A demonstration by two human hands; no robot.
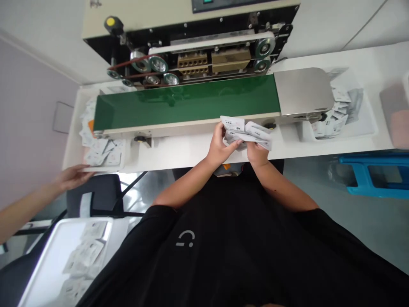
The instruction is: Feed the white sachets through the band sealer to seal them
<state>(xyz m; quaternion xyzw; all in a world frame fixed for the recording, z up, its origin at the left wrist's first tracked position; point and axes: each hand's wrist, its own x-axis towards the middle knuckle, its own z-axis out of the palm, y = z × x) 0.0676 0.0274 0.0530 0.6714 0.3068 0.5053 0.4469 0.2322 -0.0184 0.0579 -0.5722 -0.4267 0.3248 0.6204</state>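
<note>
Both of my hands are closed on a loose bunch of small white printed packets, held just in front of the conveyor. My left hand grips the bunch from its left side, thumb lying along the near edge. On the right, my right hand holds the packets from below, its fingers partly hidden behind them. Behind the bunch runs the green conveyor belt of a band sealing machine, with its rollers and brass blocks exposed.
Another person's hand touches a white bin of packets at the left. A second packet bin stands at the belt's right end. A white tray with packets lies lower left. A blue stool stands right.
</note>
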